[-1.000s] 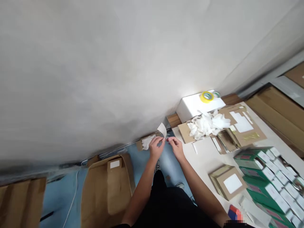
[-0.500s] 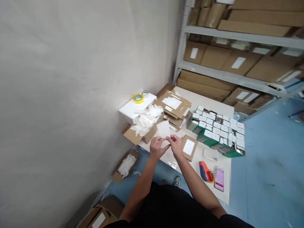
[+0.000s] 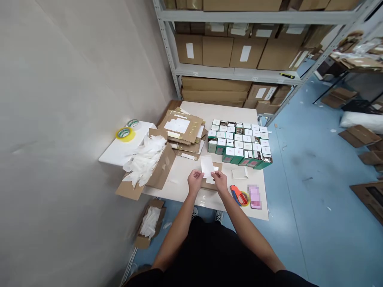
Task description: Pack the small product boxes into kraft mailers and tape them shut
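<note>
Between my two hands is a small white sheet of paper (image 3: 207, 165), pinched at its lower corners. My left hand (image 3: 195, 180) is closed on the left corner, and my right hand (image 3: 220, 179) grips the right one. Under the sheet, on the table, lies a small brown cardboard box (image 3: 206, 185) with a white label, partly covered by the paper and hands. Just right of my right hand are an orange-handled tape dispenser or cutter (image 3: 238, 195) and a pink phone (image 3: 255, 197), partly blurred. A folded white paper (image 3: 239, 173) rests behind them.
Green-and-white small boxes (image 3: 239, 145) stand in rows at the back right. Flattened cardboard (image 3: 181, 126) is stacked at the back left. An open carton of white paper (image 3: 161, 169) stands left, beside tape rolls (image 3: 125, 134). Shelving (image 3: 215, 71) borders the far side.
The view has swung to the right. My hands have shifted with the white sheet from beside the small brown box to above it. Both hands still hold the sheet.
</note>
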Motion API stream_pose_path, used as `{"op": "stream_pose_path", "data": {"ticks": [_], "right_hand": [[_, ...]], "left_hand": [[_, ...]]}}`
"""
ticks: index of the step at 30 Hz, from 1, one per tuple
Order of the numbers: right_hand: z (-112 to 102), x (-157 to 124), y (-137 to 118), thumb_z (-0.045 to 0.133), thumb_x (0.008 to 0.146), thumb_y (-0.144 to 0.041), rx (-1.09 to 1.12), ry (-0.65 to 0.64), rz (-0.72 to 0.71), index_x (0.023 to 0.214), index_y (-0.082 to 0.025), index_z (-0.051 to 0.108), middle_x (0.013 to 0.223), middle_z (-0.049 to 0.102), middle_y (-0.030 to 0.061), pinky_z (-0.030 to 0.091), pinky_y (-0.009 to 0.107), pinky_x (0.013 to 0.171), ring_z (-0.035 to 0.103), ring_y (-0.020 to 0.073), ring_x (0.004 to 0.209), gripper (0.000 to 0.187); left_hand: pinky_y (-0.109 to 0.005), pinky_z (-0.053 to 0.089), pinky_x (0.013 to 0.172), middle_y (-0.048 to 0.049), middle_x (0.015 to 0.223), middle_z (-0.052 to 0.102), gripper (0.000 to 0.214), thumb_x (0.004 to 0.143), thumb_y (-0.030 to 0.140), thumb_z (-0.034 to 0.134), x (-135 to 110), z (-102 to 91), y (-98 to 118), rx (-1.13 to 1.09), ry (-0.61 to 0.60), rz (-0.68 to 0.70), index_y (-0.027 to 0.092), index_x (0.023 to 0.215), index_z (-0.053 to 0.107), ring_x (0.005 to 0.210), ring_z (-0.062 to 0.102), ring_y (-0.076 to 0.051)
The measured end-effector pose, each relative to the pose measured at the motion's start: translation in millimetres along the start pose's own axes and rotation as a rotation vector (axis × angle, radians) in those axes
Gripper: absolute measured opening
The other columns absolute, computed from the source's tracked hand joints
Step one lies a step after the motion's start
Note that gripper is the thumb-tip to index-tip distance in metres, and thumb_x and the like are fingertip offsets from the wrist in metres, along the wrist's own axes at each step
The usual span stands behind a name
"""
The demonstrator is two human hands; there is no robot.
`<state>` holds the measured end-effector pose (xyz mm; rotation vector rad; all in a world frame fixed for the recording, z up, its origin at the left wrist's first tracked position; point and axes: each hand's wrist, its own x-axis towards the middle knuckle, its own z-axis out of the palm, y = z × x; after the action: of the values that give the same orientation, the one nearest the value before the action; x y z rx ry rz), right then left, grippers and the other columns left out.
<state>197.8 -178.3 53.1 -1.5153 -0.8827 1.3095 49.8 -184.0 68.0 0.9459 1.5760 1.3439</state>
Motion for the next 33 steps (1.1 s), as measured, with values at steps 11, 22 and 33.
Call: {"op": "stream_pose_path", "data": {"ticks": [11,22,33], "right_hand": [[-6.6,28.1,57.9,0.073,0.076,-0.028,-0.539,0.259,0.197,0.123,-0.019,0.065,0.079,0.071,0.0021,0.048,0.028,0.074,0.069,0.0248,0.086,0.049],[5.8,28.3,83.9,0.068,0.085,-0.025,-0.713,0.260,0.287,0.111,-0.027,0.054,0.085,0.071,0.0001,0.043,0.028,0.071,0.070,0.0231,0.086,0.030],[-7.7,24.2,91.7,0.076,0.084,-0.051,-0.884,0.257,0.372,0.112,-0.021,0.056,0.106,0.074,0.0159,0.046,0.035,0.079,0.069,0.0329,0.104,0.045]], "left_hand": [[-0.025,0.047,0.076,-0.0004,0.080,0.070,0.008,0.081,0.016,0.062,28.3,29.7,-63.9,0.520,-0.225,-0.131,0.023,0.078,0.059,0.079,0.067,-0.017],[-0.026,0.041,0.071,-0.0023,0.086,0.074,0.010,0.084,0.013,0.060,28.6,33.4,-91.3,0.723,-0.298,-0.200,0.023,0.086,0.063,0.082,0.067,-0.019],[-0.033,0.046,0.088,-0.0123,0.109,0.074,0.018,0.089,0.017,0.063,40.7,31.9,-90.8,1.008,-0.509,-0.008,0.022,0.106,0.069,0.109,0.066,-0.027]]}}
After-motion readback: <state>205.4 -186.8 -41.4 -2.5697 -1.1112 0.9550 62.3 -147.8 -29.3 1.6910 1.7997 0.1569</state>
